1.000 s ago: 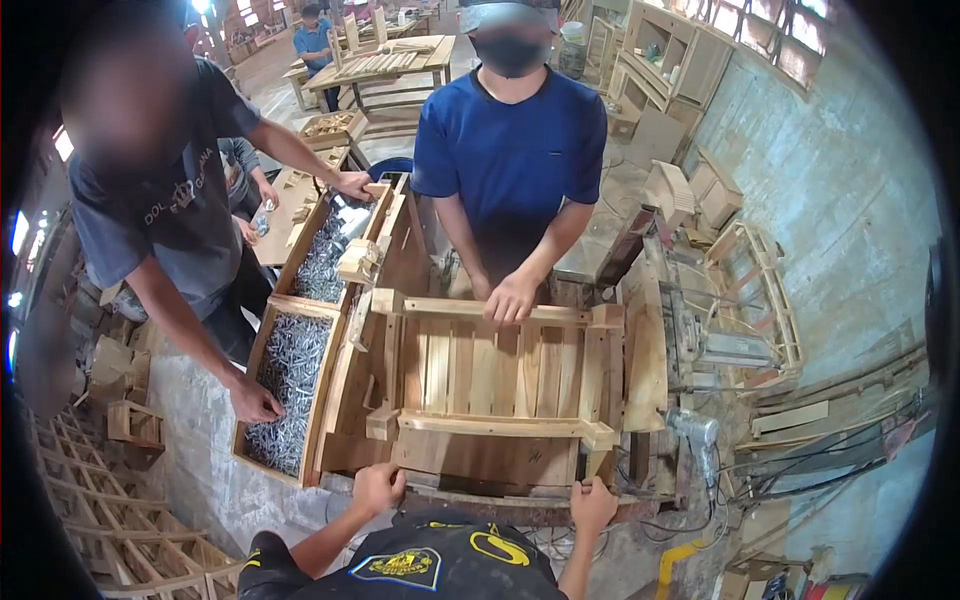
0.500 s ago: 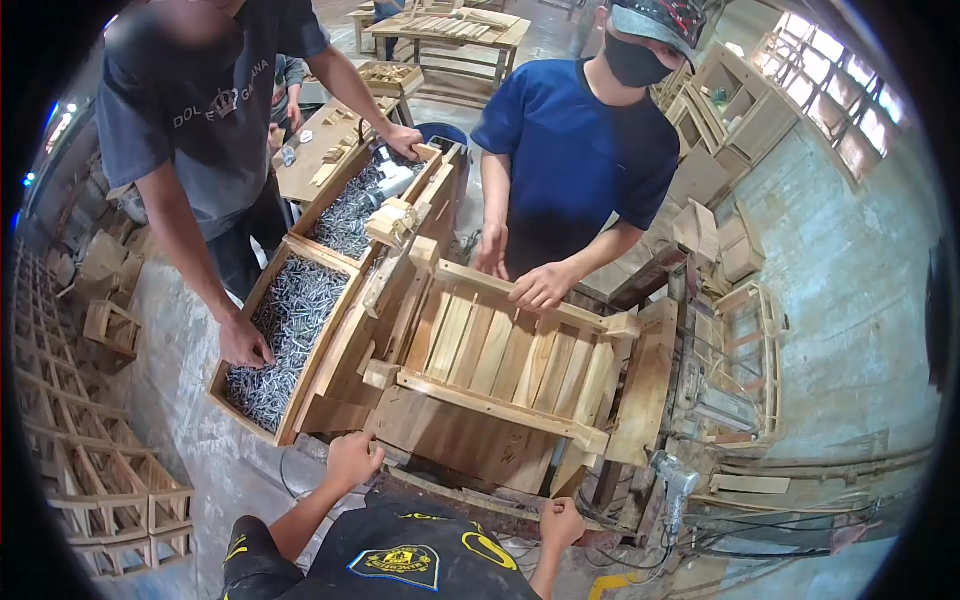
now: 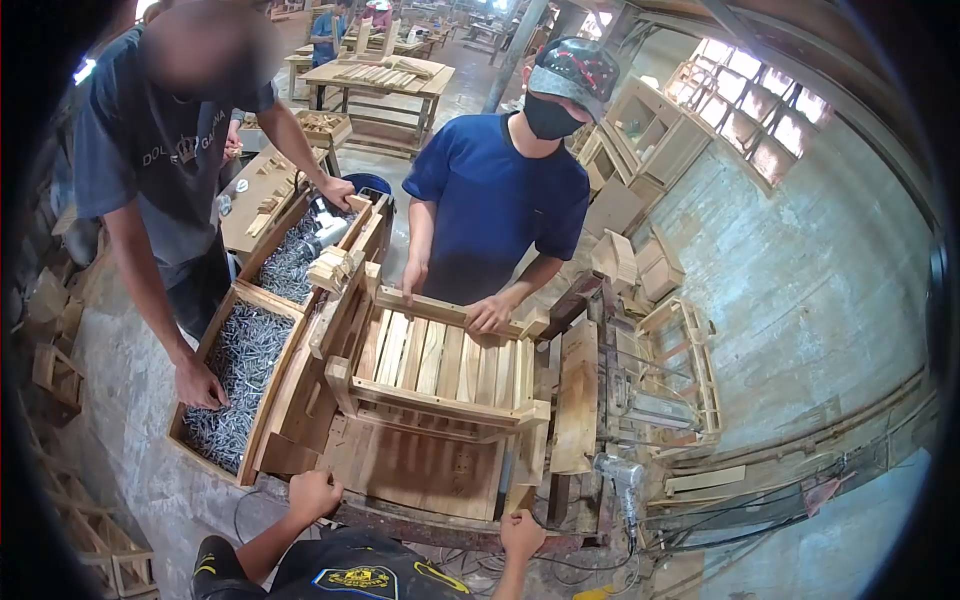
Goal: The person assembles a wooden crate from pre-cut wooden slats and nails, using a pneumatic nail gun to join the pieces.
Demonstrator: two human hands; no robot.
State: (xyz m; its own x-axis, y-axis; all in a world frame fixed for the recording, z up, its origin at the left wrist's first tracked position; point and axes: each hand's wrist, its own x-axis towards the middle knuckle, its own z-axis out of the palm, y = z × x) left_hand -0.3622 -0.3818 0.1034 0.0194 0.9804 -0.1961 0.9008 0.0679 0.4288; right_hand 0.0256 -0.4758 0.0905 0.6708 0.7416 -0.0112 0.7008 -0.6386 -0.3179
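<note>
Both my hands are curled closed at the near edge of the workbench, with nothing visible in them. My left hand (image 3: 316, 494) is near the bench's left corner, below the nail box. My right hand (image 3: 522, 534) is by the right end of a wooden board (image 3: 410, 465) on the bench. Beyond them, a slatted wooden frame (image 3: 435, 395) with end blocks stands over the board and casts a shadow on it. A co-worker in a blue shirt (image 3: 500, 190) has both hands at its far rail.
A wooden box (image 3: 240, 295) of loose nails or screws stands at the left, with another co-worker's hand (image 3: 200, 385) in it. A power tool (image 3: 328, 232) lies in its far compartment. A nail gun (image 3: 622, 475) hangs at the bench's right end, with hoses below.
My view has tilted up and shifted. The slatted frame's near side appears raised from the board and farther from me. The blue-shirted co-worker's free hand has come onto its far rail.
</note>
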